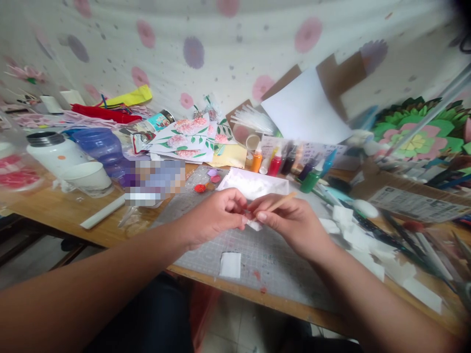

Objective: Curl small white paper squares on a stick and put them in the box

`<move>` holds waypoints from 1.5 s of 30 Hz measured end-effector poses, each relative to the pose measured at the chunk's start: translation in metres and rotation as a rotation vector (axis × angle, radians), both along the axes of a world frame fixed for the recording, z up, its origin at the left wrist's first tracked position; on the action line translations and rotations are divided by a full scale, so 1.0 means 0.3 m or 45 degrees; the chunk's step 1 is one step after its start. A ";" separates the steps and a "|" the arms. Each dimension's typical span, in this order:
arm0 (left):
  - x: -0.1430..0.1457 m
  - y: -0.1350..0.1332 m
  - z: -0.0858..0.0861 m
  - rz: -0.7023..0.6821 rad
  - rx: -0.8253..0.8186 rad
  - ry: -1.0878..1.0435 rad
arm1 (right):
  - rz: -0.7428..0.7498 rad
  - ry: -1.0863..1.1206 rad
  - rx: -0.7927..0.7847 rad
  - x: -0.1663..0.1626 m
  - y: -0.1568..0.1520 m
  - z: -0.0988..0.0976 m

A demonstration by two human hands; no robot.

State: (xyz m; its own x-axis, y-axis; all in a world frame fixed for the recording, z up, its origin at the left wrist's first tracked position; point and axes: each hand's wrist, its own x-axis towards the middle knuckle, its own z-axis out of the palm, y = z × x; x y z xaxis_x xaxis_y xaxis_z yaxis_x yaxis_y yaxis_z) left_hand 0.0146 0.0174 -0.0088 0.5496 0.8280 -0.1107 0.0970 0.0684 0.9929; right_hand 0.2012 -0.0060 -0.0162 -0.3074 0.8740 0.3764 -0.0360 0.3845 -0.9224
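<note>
My left hand (219,213) and my right hand (294,220) meet over the grey cutting mat (206,289). A slim wooden stick (282,201) lies in my right hand, held between thumb and fingers. The fingers of my left hand are pinched together right beside it; what they hold is too small and blurred to name. Just under the fingertips shows a small white piece (254,225), and I cannot tell whether it is held or lies on the mat. A folded white square (230,265) rests nearer the mat's front edge.
Behind my hands stands a shallow white tray (285,184) with white material inside. Paint bottles, among them a green one (312,180), line the back. White scraps (356,235) and brushes are spread at right, beside a cardboard box (412,193). A white cup (86,177) stands at left.
</note>
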 end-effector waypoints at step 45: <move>0.004 -0.006 0.015 0.097 0.091 -0.139 | -0.251 -0.176 0.501 0.008 -0.003 0.006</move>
